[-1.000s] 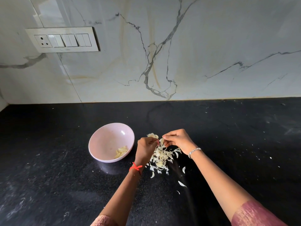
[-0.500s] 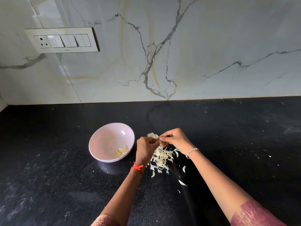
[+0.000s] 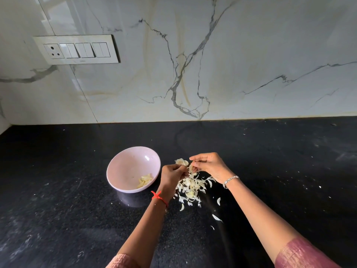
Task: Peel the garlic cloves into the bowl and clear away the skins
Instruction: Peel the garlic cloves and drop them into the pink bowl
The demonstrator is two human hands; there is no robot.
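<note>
Head view. A: How do the two hands stand?

B: The left hand and right hand meet over the black countertop, fingers curled. Both pinch one small pale garlic clove between their fingertips, just above the pile of skins.

A: Where is the bowl?

B: The pale pink bowl stands on the countertop just left of the left hand, apart from it. A few peeled cloves lie together low against its near right wall.

A: And the loose material?

B: The pile of skins lies below and between the hands. Stray skins are scattered nearer the person, to the right of the pile. A pale garlic piece sits just beyond the fingertips; whether it is peeled cannot be told.

A: Any marks on the wrists?

B: A red thread is tied round the left wrist and a silver bracelet circles the right. Pink sleeves show at the lower edge.

A: Background?

B: A white veined marble wall rises behind the countertop, with a switch panel set at upper left.
</note>
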